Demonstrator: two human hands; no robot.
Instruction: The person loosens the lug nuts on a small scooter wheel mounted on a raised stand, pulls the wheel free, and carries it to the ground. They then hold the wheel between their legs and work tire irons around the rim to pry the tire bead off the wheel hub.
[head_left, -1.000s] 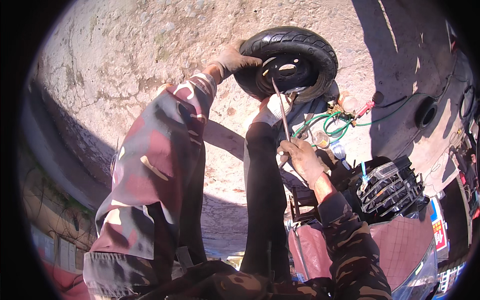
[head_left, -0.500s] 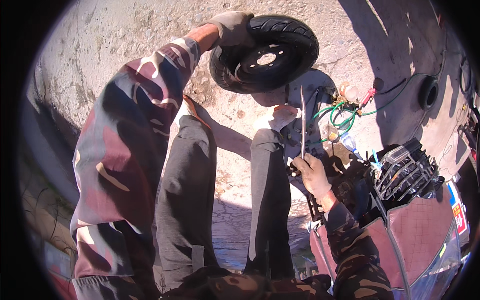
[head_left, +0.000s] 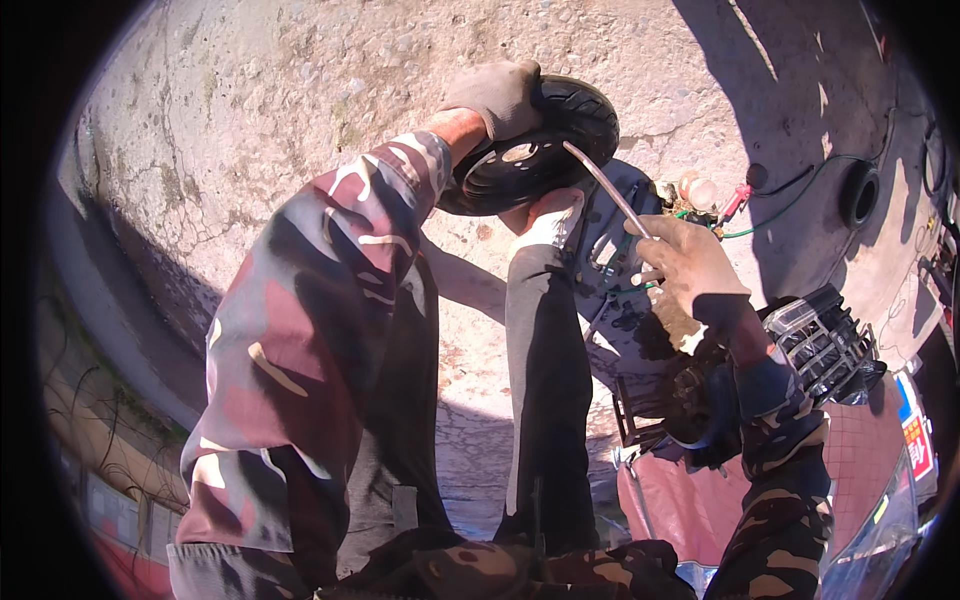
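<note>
My left hand (head_left: pixel 497 97), in a worn light glove, is closed over the upper left of a black wheel with its tyre (head_left: pixel 585 120). The wheel leans tilted above my foot (head_left: pixel 548 218). A pale hub with a central hole (head_left: pixel 519 152) shows between my forearm and the tyre's right side. In my right hand (head_left: pixel 690 262), also gloved, is a long metal tyre lever (head_left: pixel 612 190), its slightly bent tip reaching over the wheel's right rim. Whether the tip touches the tyre I cannot tell. My fingers hide the lever's lower end.
Right of my foot, dark tools (head_left: pixel 605 235) lie on the ground. Beyond are a green hose (head_left: pixel 745 232), a red-handled tool (head_left: pixel 737 200) and a loose tyre (head_left: pixel 859 188). A black basket (head_left: pixel 822 345) and red covering (head_left: pixel 690 500) stand at my right side.
The wheel has come lower and nearer, with my left hand still on it. My right hand has moved up and right, and the lever now slants leftward over the wheel.
</note>
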